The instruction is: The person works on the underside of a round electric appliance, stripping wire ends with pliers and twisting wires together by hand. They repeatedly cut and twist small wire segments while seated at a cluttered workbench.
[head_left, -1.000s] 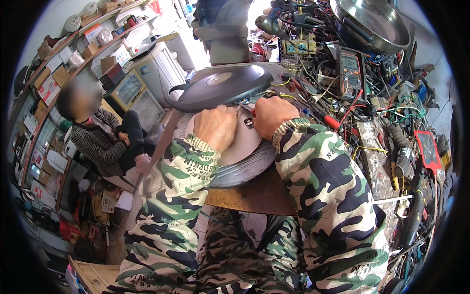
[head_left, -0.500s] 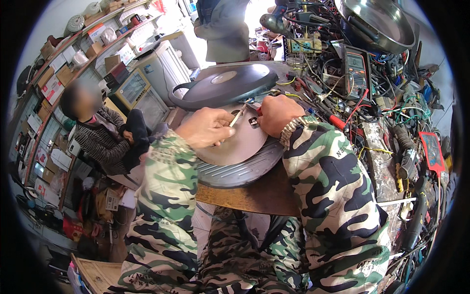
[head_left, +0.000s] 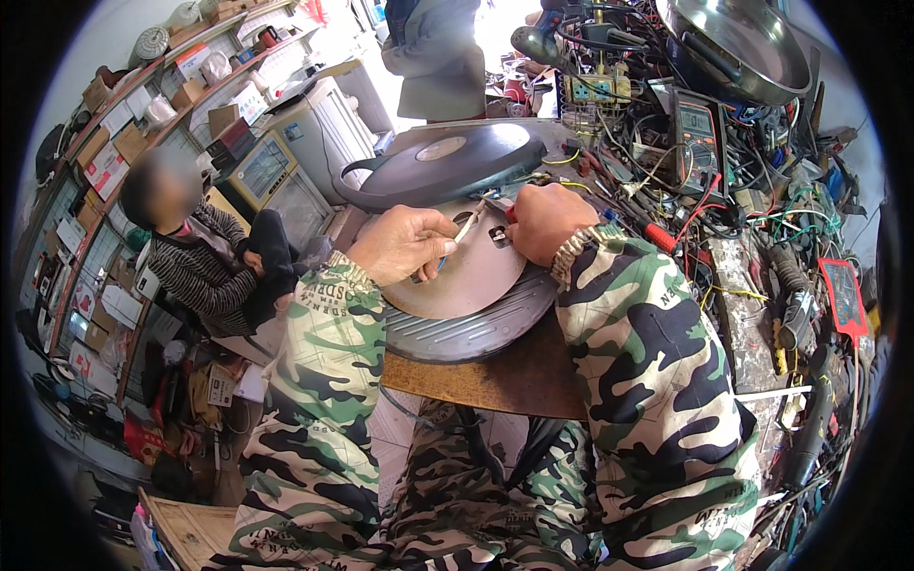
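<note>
My left hand [head_left: 407,246] is closed in a pinch on a white-sleeved wire [head_left: 466,229], with a bit of blue showing below the fingers. My right hand [head_left: 550,225] wraps round red-handled pliers [head_left: 511,215], whose metal jaws meet the wire's upper end; the fist covers most of them. Beneath both hands lies a pale round metal plate [head_left: 455,288] with cut-out holes. It rests on a grey, ribbed round appliance shell [head_left: 476,344]. Just behind, a dark round pan-like part [head_left: 447,169] with a loop handle lies tilted.
The wooden table's front edge [head_left: 505,388] is close to my lap. Tangled wires, tools and a multimeter [head_left: 698,143] crowd the right side, with a steel pan [head_left: 752,48] behind. A person [head_left: 205,257] sits at left; another [head_left: 435,62] stands beyond the table.
The white-sleeved wire's upper end has shifted slightly and meets the pliers' jaws. Both hands stay over the plate, and the view has moved a little.
</note>
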